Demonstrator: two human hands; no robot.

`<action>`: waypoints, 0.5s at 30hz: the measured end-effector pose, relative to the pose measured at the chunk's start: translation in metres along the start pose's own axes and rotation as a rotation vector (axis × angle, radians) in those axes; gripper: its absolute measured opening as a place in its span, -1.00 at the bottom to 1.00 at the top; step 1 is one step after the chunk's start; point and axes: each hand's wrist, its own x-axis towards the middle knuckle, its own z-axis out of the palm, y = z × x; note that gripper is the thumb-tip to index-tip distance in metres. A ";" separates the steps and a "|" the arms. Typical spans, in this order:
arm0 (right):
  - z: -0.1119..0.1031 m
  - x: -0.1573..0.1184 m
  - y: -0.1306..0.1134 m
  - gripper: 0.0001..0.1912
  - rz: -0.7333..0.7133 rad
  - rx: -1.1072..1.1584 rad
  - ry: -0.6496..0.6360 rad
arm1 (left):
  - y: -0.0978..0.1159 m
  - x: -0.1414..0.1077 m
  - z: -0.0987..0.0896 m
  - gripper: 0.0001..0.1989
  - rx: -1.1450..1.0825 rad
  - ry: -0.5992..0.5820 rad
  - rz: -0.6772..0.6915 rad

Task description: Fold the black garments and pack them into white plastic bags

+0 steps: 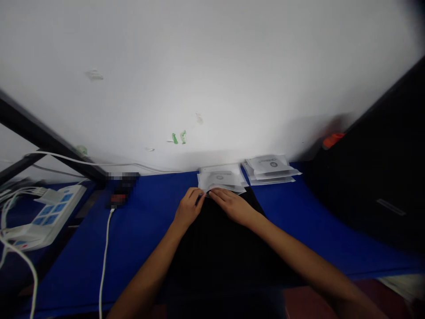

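A black cloth (226,248) lies on the blue table in front of me, its far end at my fingertips. My left hand (190,207) is closed, thumb and index finger pinched at that far edge. Close beside it, my right hand (234,207) has its fingers bent together on the same edge, with its thumb hidden. Directly beyond both hands lies a stack of frosted plastic bags (222,178) with a dark printed mark, touching or nearly touching the fingers. To its right rests a second stack of frosted bags (270,168).
The blue table (142,248) meets a white wall (212,79). On the left are a blurred dark device (121,192) with a white cable (105,257) and a white power strip (55,215). A large black object (372,190) stands at the right, an orange item (333,140) behind it.
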 end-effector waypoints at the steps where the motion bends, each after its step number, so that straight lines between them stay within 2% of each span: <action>1: 0.002 0.006 0.002 -0.45 0.026 -0.030 -0.020 | 0.000 0.000 0.000 -0.89 -0.006 0.002 0.006; 8: 0.007 0.034 0.026 -0.55 0.284 -0.193 -0.230 | -0.003 -0.001 0.004 -0.88 -0.064 -0.033 -0.010; 12: 0.010 0.044 0.038 -0.58 0.285 -0.220 -0.212 | -0.005 -0.001 0.004 -0.84 -0.101 -0.059 -0.011; 15: 0.008 0.043 0.047 -0.62 0.202 -0.211 -0.200 | -0.007 0.000 0.003 -0.82 -0.118 -0.056 -0.013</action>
